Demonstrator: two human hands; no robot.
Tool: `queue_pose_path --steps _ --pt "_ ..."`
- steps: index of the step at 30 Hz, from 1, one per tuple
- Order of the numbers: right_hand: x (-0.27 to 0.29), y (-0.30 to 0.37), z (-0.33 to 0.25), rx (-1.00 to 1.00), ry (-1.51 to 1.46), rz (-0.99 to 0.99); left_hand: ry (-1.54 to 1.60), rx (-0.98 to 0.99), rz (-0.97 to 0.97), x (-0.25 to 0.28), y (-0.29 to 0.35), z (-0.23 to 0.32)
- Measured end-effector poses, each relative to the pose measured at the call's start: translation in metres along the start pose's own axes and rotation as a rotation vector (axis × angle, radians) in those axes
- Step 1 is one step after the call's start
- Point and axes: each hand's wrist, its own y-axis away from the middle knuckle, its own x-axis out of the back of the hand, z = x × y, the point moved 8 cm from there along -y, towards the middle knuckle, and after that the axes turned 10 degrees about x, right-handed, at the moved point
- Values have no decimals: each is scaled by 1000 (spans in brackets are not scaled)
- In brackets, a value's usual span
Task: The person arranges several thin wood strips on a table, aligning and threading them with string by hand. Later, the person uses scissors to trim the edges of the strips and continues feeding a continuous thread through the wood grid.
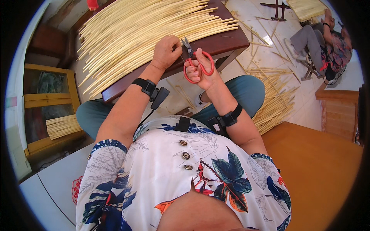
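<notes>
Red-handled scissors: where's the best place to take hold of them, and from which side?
Probably by the red loops, coming from the wearer's side: the loops lie nearest the body, while the slightly parted blades point away, toward the pale stalks. The right hand grips the loops, keeping clear of the blades.

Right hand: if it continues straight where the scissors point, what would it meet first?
Likely the sticks on the table; the scissors in the right hand point towards them, beside the left hand. The hand may pass above them; depth is unclear.
</notes>
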Motion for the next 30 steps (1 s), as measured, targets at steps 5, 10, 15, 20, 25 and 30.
queue_pose_path --steps 5,10,15,20,25,30 --pt "4 -3 0 72 140 21 41 36 67 4 0 -3" --pt "-7 9 -5 100 88 165 70 19 50 5 1 2" --pt "-5 3 -6 25 28 -10 150 72 5 4 -1 -8" --pt "-5 5 -6 12 92 -2 809 415 -53 -2 1 -37" --pt "-4 6 -9 17 124 45 1112 610 -69 -11 -5 -24" --pt "-3 4 -8 20 162 69 841 751 -87 -19 -9 -33"
